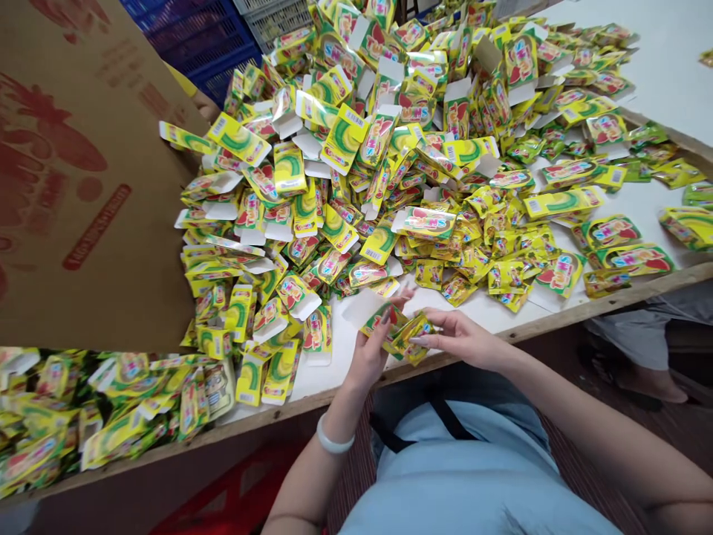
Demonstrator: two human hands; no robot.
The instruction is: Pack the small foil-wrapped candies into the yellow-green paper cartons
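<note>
Near the table's front edge my left hand point(372, 349) grips a small yellow-green printed candy box point(376, 318), its white flap sticking out to the left. My right hand point(465, 338) pinches a small yellow candy packet point(415, 334) at the box's right-hand end. The packet overlaps that end, and I cannot tell how much of it is inside. Just beyond my hands lie loose yellow packets point(504, 275) and a box showing a red fruit print point(560, 275). A large pile of similar boxes point(345, 141), many with flaps open, spreads behind.
A big brown carton point(94, 186) stands at the left, above more heaped boxes point(128, 401). Blue crates point(194, 37) are stacked behind. The table's wooden edge point(557, 321) runs before me. A red stool-like object point(228, 490) is below; another person's foot point(651, 383) shows at right.
</note>
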